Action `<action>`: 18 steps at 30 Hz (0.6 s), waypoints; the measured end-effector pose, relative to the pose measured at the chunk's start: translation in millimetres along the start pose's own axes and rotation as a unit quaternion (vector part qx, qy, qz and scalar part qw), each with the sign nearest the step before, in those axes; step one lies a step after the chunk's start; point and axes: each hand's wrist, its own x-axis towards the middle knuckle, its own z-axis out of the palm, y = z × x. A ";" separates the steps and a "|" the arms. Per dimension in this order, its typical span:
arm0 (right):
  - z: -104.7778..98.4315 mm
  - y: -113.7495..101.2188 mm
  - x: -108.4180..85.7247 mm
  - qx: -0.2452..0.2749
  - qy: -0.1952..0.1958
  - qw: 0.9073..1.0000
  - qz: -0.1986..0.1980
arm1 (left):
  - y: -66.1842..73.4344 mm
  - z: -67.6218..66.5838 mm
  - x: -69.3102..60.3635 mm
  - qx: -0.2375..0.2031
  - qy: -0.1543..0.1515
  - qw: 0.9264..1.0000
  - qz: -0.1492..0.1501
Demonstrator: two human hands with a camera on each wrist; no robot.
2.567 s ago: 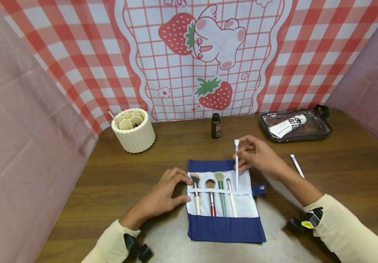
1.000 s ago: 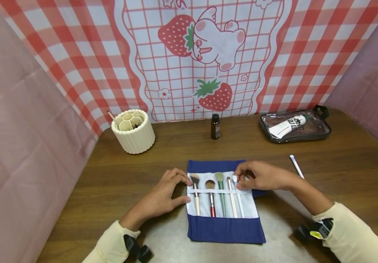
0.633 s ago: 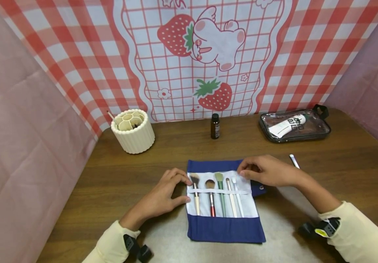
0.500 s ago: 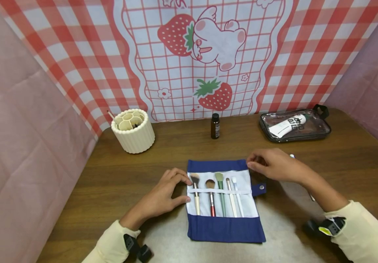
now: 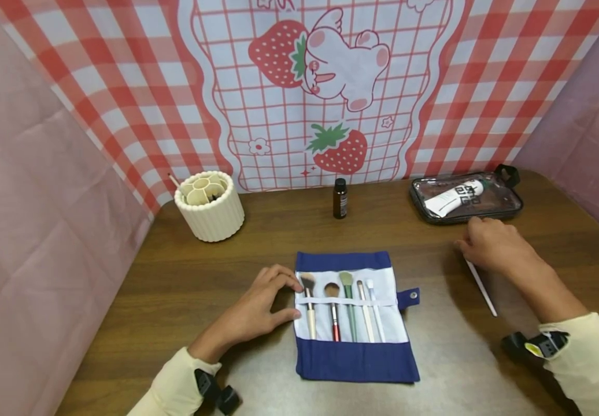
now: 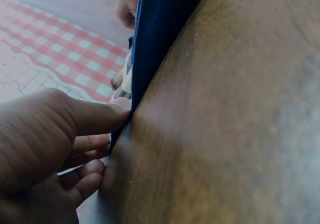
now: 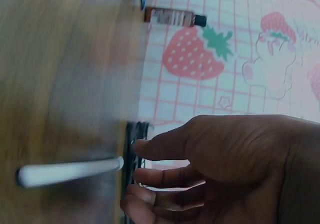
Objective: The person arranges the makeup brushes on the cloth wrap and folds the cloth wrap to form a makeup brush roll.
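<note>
A navy brush roll (image 5: 357, 361) lies unfolded on the table, its pale lining holding several makeup brushes under a white elastic band (image 5: 338, 301). My left hand (image 5: 250, 306) rests at the roll's left edge, thumb and fingertips touching it, set apart along the edge. Over on the right, my right hand (image 5: 497, 245) hovers at the upper end of a loose white-handled brush (image 5: 481, 287) and hides its head. In the right wrist view the loose brush (image 7: 75, 172) lies just beyond my thumb and fingertips (image 7: 141, 148), which are parted with nothing between them.
A small dark bottle (image 5: 339, 199) stands behind the roll. At the back left is a cream ribbed holder (image 5: 210, 216). A clear black-edged pouch (image 5: 502, 202) with a white tube (image 5: 447, 202) inside lies at the back right. The roll's snap tab (image 5: 409, 297) sticks out rightward.
My right hand slid a white brush under the elastic band, let go of it, and moved right to the loose brush. My left hand stayed at the roll's edge.
</note>
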 end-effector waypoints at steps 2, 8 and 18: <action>2.4 5.2 0.7 0.001 -0.021 1.000 0.008 | -0.1 -0.2 0.2 0.000 -0.001 1.000 0.000; 9.2 9.4 3.2 0.013 -0.042 0.999 0.001 | -0.1 -0.1 0.0 0.001 -0.001 1.000 0.001; 8.4 6.4 7.1 0.038 -0.032 0.999 -0.001 | 0.6 -0.3 -0.3 0.004 -0.004 1.000 -0.002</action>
